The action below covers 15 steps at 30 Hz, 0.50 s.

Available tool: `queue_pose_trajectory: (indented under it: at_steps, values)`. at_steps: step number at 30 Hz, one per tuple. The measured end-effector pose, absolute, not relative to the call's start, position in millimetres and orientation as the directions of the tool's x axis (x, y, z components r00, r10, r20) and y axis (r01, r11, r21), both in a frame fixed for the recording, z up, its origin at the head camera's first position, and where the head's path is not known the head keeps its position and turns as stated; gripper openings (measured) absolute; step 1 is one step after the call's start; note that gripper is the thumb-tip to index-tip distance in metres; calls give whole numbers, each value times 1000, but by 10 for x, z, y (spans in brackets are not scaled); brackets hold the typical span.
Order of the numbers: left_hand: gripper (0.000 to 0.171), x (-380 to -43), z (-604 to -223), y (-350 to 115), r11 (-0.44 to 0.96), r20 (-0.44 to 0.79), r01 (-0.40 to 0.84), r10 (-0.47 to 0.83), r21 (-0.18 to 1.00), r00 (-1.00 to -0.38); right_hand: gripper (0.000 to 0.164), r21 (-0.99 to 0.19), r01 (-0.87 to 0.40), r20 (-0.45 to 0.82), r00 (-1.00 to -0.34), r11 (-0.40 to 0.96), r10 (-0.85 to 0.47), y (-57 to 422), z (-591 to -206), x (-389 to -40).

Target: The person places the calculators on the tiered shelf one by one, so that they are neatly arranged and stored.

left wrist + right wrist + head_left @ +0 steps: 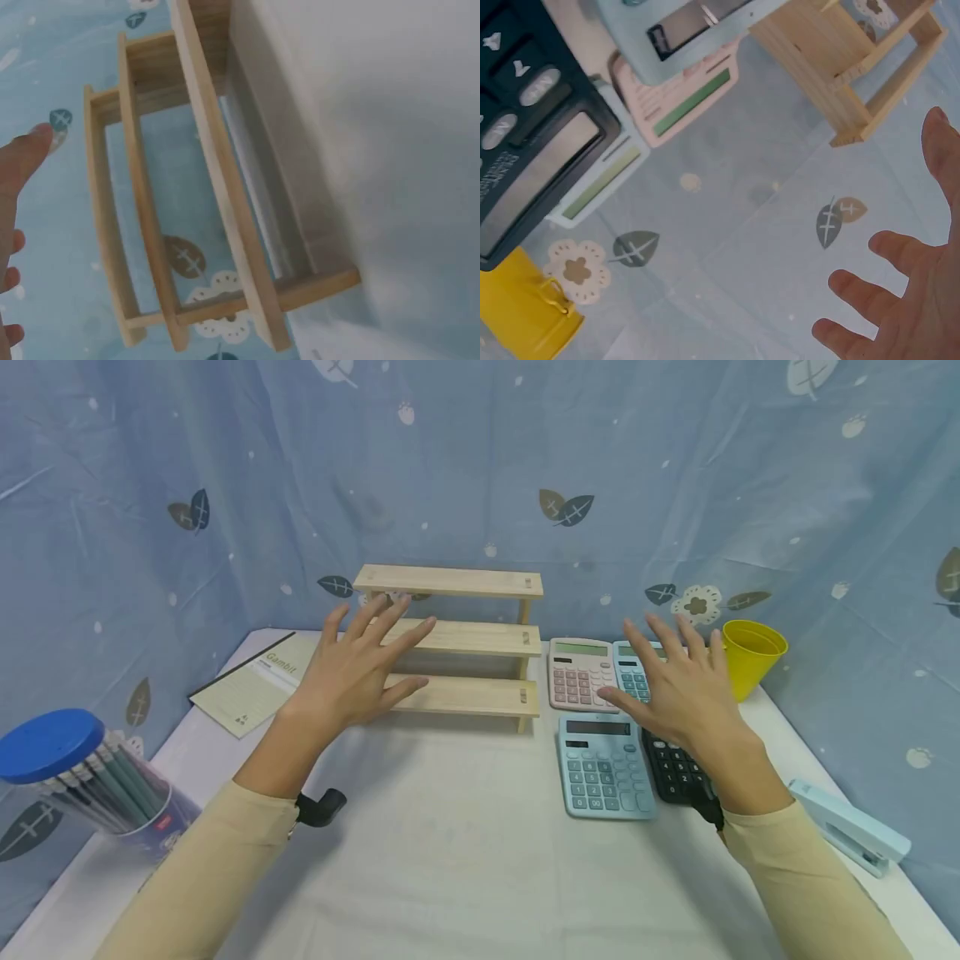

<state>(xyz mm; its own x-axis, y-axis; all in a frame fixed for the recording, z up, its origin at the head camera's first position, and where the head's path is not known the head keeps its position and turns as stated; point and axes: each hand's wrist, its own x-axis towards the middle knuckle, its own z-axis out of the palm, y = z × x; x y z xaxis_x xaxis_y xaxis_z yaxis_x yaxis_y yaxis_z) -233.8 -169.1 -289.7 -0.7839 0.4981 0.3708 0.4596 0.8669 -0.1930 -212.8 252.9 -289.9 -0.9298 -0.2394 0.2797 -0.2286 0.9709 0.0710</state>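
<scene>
Spread fingers and nothing held: that is how my left hand [352, 668] appears, raised in front of the left side of a three-tier wooden shelf [465, 639]. My right hand [686, 697], also spread and holding nothing, is above the calculators on the right. Those are a pink calculator [581, 675], a large blue calculator [606, 768], a black calculator [667, 764] and a smaller light blue calculator [633, 677], the last two partly hidden by my right hand and wrist. In the left wrist view, the wooden shelf [217, 172] shows tilted beside my thumb.
A yellow bucket [750, 656] stands behind my right hand, and a light blue stapler [851, 822] lies at the right edge. On the left are a Gambit notepad [251, 689] and a blue-lidded tub of pencils [97, 777]. A patterned blue curtain [465, 468] hangs behind.
</scene>
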Motion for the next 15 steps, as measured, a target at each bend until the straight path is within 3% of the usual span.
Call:
queue_pose_trajectory:
  at_steps: [15]
  values:
    - [73, -2321, -3132, -1865, 866, 352, 471, 499, -166, -792, 100, 94, -253, 325, -906, 963, -270, 2785, -3089, -1973]
